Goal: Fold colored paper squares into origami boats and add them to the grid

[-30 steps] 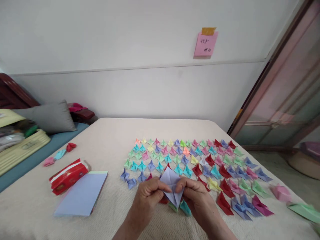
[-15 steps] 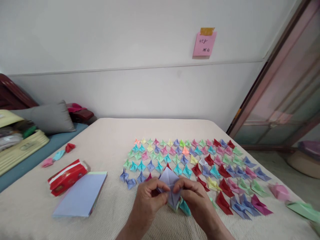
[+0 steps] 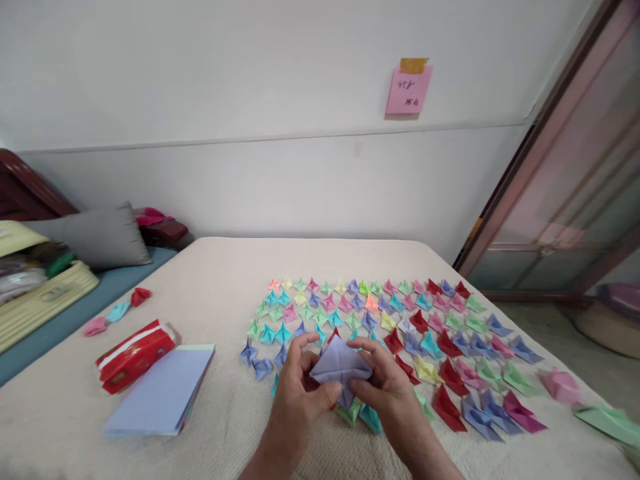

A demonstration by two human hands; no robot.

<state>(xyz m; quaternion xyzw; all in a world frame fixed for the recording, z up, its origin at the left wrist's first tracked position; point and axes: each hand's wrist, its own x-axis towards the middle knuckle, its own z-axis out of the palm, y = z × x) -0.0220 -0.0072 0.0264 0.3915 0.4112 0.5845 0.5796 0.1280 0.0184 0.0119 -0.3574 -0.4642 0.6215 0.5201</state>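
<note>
Lavender folded paper (image 3: pixel 341 357) was held well right of red packet (image 3: pixel 136 355), gripped at opposite sides by left hand (image 3: pixel 296 388) and right hand (image 3: pixel 390 385), seemingly so folds were steadied evenly; paper stack (image 3: pixel 163 395) was laid just beside red packet, presumably within easy reach

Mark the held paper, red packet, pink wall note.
Held paper (image 3: pixel 341 363): head view, middle of folded face.
Red packet (image 3: pixel 139 356): head view, middle of near side.
Pink wall note (image 3: pixel 409 93): head view, middle of sheet.

Head view from close above cloth (image 3: pixel 220 287), facing forward, down, toward wall (image 3: pixel 240 190); right edge perhaps blurred.
</note>
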